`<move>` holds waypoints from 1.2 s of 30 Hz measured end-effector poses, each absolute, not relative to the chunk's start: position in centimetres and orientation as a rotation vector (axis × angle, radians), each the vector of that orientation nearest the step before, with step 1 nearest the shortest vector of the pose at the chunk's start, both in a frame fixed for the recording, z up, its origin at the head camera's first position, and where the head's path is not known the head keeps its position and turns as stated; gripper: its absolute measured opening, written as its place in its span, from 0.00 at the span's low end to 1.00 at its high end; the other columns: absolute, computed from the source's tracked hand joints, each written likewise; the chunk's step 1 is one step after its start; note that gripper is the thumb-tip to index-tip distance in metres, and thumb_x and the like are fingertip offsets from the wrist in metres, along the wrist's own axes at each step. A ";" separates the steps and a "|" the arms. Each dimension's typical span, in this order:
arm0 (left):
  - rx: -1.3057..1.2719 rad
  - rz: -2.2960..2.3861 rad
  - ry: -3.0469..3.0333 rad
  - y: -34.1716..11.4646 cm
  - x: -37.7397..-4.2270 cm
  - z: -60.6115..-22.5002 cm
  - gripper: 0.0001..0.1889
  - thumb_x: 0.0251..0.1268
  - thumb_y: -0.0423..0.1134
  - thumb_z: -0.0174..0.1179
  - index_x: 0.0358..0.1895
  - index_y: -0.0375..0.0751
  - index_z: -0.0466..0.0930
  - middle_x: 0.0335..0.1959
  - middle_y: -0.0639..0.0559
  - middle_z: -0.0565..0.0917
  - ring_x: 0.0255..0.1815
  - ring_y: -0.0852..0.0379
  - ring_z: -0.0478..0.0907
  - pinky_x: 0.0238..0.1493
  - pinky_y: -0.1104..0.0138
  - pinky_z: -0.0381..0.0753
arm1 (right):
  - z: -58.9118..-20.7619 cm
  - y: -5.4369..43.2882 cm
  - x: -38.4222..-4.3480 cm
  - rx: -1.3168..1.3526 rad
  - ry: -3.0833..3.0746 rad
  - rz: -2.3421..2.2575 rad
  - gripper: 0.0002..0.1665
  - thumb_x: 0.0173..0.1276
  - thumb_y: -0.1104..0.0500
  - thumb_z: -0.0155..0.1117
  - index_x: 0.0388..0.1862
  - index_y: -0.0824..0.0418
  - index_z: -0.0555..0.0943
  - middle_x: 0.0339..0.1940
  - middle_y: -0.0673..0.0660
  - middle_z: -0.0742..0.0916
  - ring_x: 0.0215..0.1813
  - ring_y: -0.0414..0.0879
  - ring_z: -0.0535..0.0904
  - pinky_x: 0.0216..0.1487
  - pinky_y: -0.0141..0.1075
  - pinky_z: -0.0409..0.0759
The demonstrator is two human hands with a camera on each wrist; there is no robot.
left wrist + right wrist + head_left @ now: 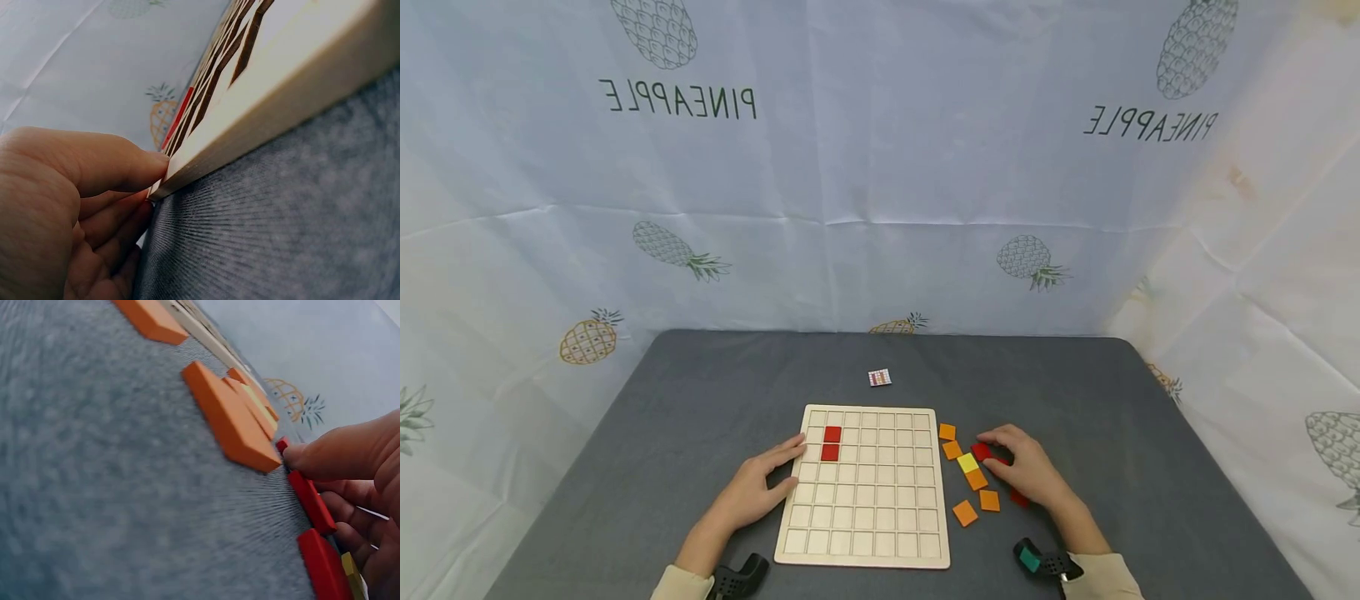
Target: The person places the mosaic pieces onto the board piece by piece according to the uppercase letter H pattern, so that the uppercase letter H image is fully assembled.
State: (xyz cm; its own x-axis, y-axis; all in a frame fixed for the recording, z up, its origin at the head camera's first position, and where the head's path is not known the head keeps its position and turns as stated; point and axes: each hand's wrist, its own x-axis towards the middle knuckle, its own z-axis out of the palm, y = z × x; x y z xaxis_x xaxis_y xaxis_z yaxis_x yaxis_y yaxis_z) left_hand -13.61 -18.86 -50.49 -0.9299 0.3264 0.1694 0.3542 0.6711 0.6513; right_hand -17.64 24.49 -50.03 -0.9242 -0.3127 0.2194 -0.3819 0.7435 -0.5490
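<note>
A pale wooden grid board lies on the table, with two red square tiles set in neighbouring cells near its upper left. At the board's left edge my left hand rests, its thumb and fingertips touching the rim; the thumb shows against the edge in the left wrist view. To the right of the board, my right hand pinches a red tile between thumb and index finger. Another red tile lies under that hand, partly hidden by its fingers.
Several orange tiles and a yellow tile lie between the board and my right hand. More red and yellow tiles sit near the right palm. A small patterned card lies beyond the board on the dark table.
</note>
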 end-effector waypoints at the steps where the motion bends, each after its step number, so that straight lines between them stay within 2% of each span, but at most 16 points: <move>1: -0.577 -1.116 -2.837 -18.8 -13.6 -50.5 0.24 0.64 0.40 0.60 0.64 0.41 0.73 0.68 0.50 0.70 0.68 0.45 0.67 0.62 0.48 0.70 | -50.1 24.4 -17.6 0.558 -2.829 0.922 0.17 0.58 0.61 0.70 0.48 0.57 0.83 0.44 0.50 0.82 0.46 0.48 0.78 0.47 0.44 0.79; 10: -0.575 -1.100 -2.841 -18.9 -13.7 -50.4 0.24 0.64 0.41 0.59 0.64 0.42 0.73 0.69 0.51 0.70 0.68 0.45 0.67 0.61 0.48 0.70 | -50.5 23.9 -17.5 0.480 -2.798 0.918 0.12 0.56 0.58 0.72 0.41 0.54 0.83 0.42 0.49 0.81 0.45 0.46 0.77 0.48 0.46 0.78; 19: -0.587 -1.100 -2.828 -19.0 -13.7 -50.6 0.24 0.64 0.40 0.60 0.64 0.41 0.73 0.68 0.50 0.70 0.68 0.45 0.67 0.61 0.48 0.71 | -50.2 23.7 -17.3 0.426 -2.775 0.888 0.14 0.56 0.56 0.72 0.42 0.54 0.83 0.41 0.49 0.83 0.42 0.44 0.78 0.46 0.43 0.80; 28: -0.606 -1.111 -2.824 -19.0 -13.6 -50.6 0.24 0.65 0.42 0.59 0.64 0.40 0.73 0.68 0.49 0.70 0.68 0.44 0.67 0.60 0.47 0.71 | -49.3 21.7 -17.2 0.510 -2.735 0.894 0.15 0.55 0.54 0.73 0.42 0.52 0.83 0.40 0.46 0.83 0.44 0.43 0.78 0.46 0.44 0.80; 36: -0.592 -1.115 -2.832 -19.0 -13.7 -50.7 0.24 0.64 0.41 0.60 0.64 0.41 0.73 0.69 0.50 0.70 0.68 0.45 0.67 0.61 0.48 0.71 | -48.4 17.9 -17.1 0.649 -2.710 0.956 0.16 0.55 0.55 0.73 0.43 0.55 0.83 0.40 0.46 0.82 0.41 0.42 0.78 0.44 0.37 0.80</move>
State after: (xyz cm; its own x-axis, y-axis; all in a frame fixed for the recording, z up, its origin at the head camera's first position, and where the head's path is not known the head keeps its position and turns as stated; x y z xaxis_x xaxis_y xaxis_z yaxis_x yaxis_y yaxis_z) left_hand -13.68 -19.01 -50.66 -0.9262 0.3340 0.1750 0.3636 0.6686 0.6486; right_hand -17.14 17.92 -48.38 -0.8848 -0.3385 0.3202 -0.4645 0.6952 -0.5485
